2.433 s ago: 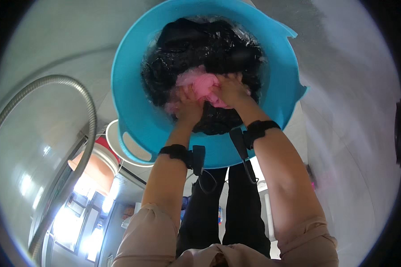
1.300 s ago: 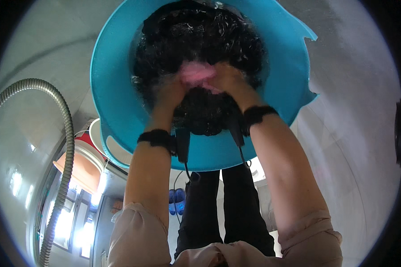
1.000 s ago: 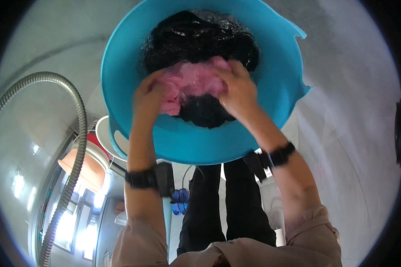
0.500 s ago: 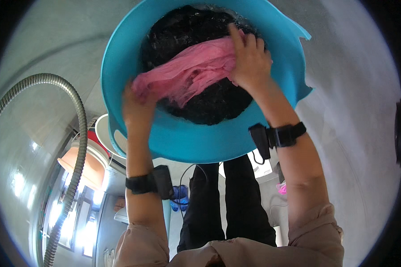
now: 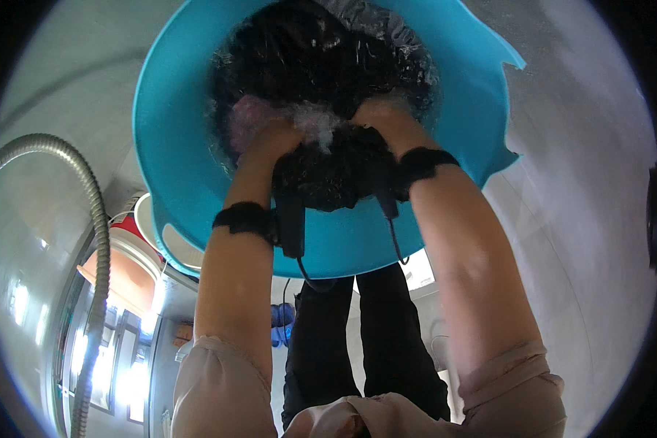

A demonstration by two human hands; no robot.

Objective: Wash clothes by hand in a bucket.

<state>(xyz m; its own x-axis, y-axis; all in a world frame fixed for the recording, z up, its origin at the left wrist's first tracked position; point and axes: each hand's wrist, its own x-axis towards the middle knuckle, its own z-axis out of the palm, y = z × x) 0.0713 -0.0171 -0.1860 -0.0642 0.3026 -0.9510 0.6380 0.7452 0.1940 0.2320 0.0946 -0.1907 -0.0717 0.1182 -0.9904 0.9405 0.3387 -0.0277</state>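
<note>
Both my arms reach down into a blue plastic tub (image 5: 171, 139) that holds water and a mass of black fabric (image 5: 288, 55). Part of a pink cloth (image 5: 247, 120) shows dimly under the water beside my left hand (image 5: 274, 137). The fingers of that hand are hidden by splashing, bubbling water. To the right, my right hand (image 5: 383, 115) is pressed in among the black fabric, its fingers mostly under water. Whether either hand grips the cloth is not visible. Each wrist wears a black strap with a small device on it.
A ribbed metal hose (image 5: 98, 241) arcs along the left side. Past the tub's left rim stand a white basin (image 5: 144, 219) and an orange one (image 5: 128, 281). Blue slippers (image 5: 281, 325) lie on the floor by my black-trousered legs (image 5: 321, 343).
Both hands have moved down into the water and closer together. The pink cloth, spread between them above the black fabric before, is now mostly submerged. The water splashes.
</note>
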